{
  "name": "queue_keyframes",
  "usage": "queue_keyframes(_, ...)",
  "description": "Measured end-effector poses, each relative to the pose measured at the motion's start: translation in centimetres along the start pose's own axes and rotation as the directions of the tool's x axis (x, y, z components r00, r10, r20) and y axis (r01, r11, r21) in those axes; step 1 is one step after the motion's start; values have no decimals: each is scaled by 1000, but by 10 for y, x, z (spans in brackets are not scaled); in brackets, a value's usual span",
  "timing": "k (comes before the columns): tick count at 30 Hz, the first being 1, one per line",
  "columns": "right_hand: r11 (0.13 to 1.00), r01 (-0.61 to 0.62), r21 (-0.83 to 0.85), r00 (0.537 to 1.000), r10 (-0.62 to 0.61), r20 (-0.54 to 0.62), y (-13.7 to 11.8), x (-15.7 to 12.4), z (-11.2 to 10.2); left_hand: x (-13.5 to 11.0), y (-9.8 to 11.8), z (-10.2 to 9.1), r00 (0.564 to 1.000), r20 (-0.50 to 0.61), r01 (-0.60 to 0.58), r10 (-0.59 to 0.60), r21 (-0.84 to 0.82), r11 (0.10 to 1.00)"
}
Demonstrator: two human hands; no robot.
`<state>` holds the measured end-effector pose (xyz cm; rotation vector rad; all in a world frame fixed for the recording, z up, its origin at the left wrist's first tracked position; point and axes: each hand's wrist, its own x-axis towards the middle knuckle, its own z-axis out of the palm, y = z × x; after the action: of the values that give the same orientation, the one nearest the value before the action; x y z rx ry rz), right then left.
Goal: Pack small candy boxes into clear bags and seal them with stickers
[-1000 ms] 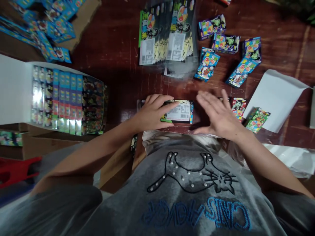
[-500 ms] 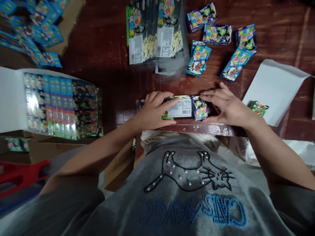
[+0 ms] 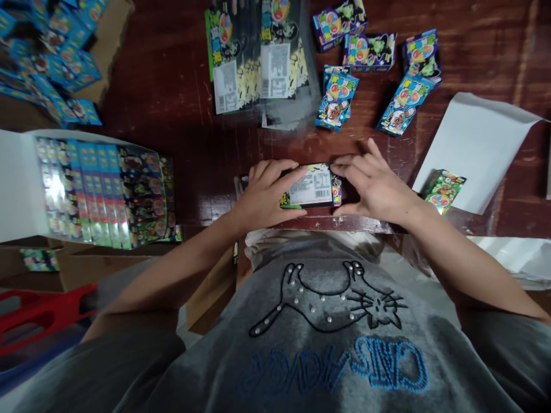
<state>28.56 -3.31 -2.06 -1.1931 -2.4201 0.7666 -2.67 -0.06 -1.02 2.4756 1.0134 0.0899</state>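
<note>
A black printed plastic sleeve with a white label lies at the table's front edge. My left hand is closed around its left part, fingers on the far edge and thumb on the near edge. At the sleeve's right end a narrow strip of a small purple box shows; most of it is hidden in or under the sleeve. My right hand grips around this end, fingertips at the far corner and thumb at the near one.
Flat black sleeves lie ahead, with loose purple boxes and blue boxes beside them. On the right, a green box rests on white paper. At left stand a packed white carton and a heap of blue boxes.
My right hand has moved left with the purple box, which now shows only a strip beyond the sleeve. My left hand stays on the sleeve. The view has shifted slightly.
</note>
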Motion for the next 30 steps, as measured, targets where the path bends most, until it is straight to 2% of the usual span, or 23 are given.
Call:
queue_keyframes(3, 1000, -11, 8, 998, 11, 67, -2, -20, -13, -2, -1, 0, 1000, 2, -17, 17, 2, 1000)
queue_keyframes(7, 995, -52, -82, 996, 58, 74, 16, -58, -41, -2, -3, -1, 1000, 16, -22, 22, 3, 1000)
queue_keyframes(9, 991, -66, -120, 995, 75, 72, 23, -67, -46, 1, -2, -2, 999, 22, -27, 27, 8, 1000)
queue_keyframes(13, 987, -65, -148, 998, 64, -12, 26, -56, -36, 9, 2, -3, 1000, 14, -23, 23, -4, 1000)
queue_keyframes(16, 995, -11, -95, 998, 5, -59, 24, -45, -31, 10, 4, -4, 999, 43, -32, 32, -10, 999)
queue_keyframes(21, 999, 50, 10, 997, -49, -54, 23, -45, -45, 5, 5, -3, 1000, 18, -20, 20, 10, 1000)
queue_keyframes(23, 995, 81, 60, 996, -80, -26, 23, -43, -47, 4, 6, -2, 998, -1, -57, 57, -28, 998)
queue_keyframes(26, 987, 117, 106, 993, -114, -39, 21, -32, -36, 6, 11, 2, 993, -60, -106, 101, -76, 991)
queue_keyframes(30, 987, 109, 118, 990, -96, -107, 7, -18, -11, 10, 22, 9, 994, -106, -38, 35, -27, 999)
